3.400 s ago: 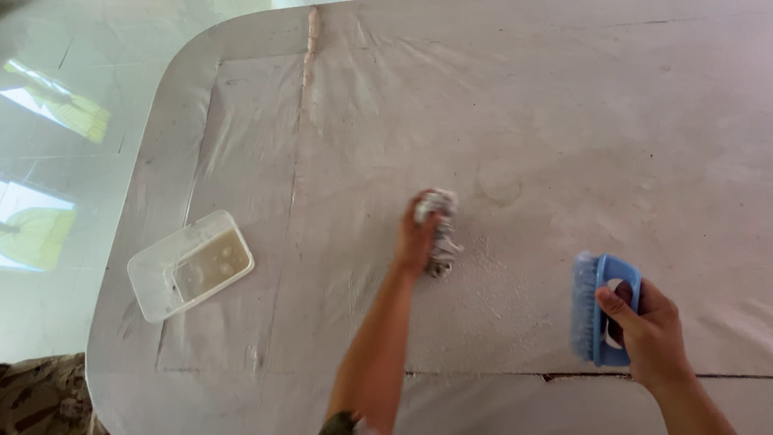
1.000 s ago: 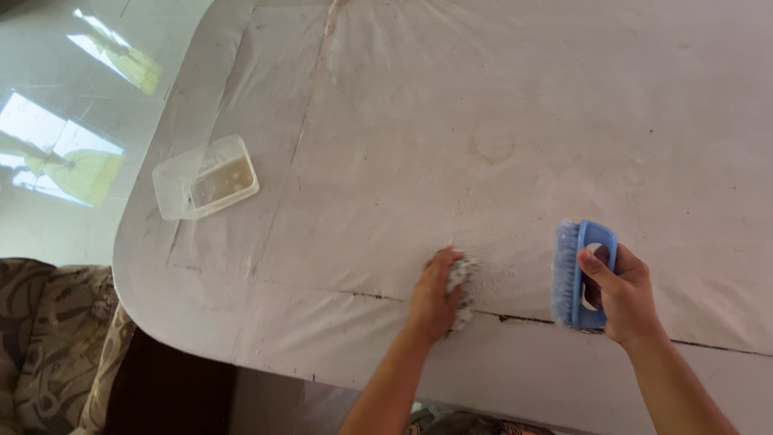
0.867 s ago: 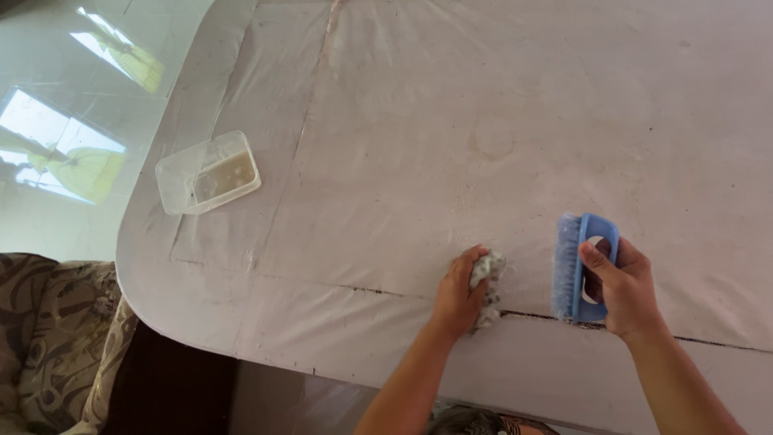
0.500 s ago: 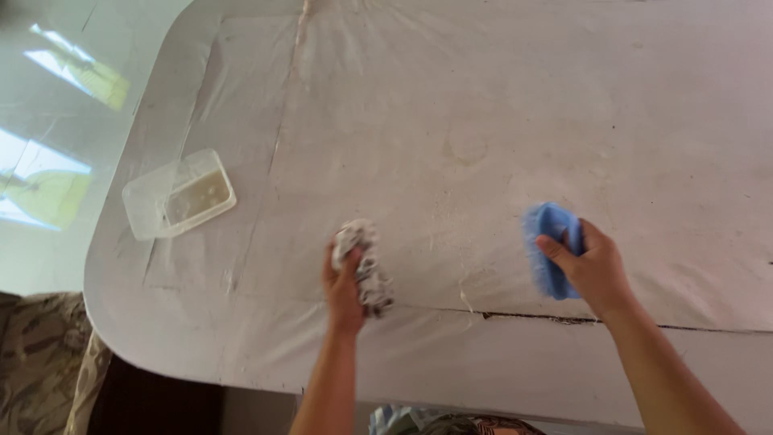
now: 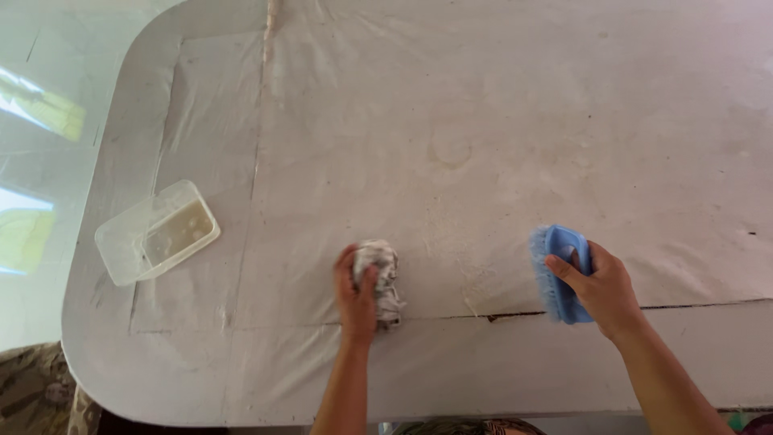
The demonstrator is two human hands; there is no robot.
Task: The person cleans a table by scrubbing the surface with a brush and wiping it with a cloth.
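My left hand (image 5: 356, 295) presses a crumpled grey-white rag (image 5: 380, 272) onto the white plastic-covered table (image 5: 483, 105), near its front edge. My right hand (image 5: 602, 287) grips a blue scrubbing brush (image 5: 557, 271) by its handle, bristles facing left, resting on the table to the right of the rag. A dark crack or seam (image 5: 515, 314) runs across the cover between the two hands.
A clear plastic tub (image 5: 155, 232) holding murky water sits on the table at the left, close to the rounded corner. Beyond the table's left edge lies a glossy pale floor (image 5: 40, 121). Patterned fabric (image 5: 32, 395) shows at the bottom left.
My left hand with the rag slid left from beside the brush, then settled on the seam. The brush tilted up briefly and now rests upright again. The view shifted.
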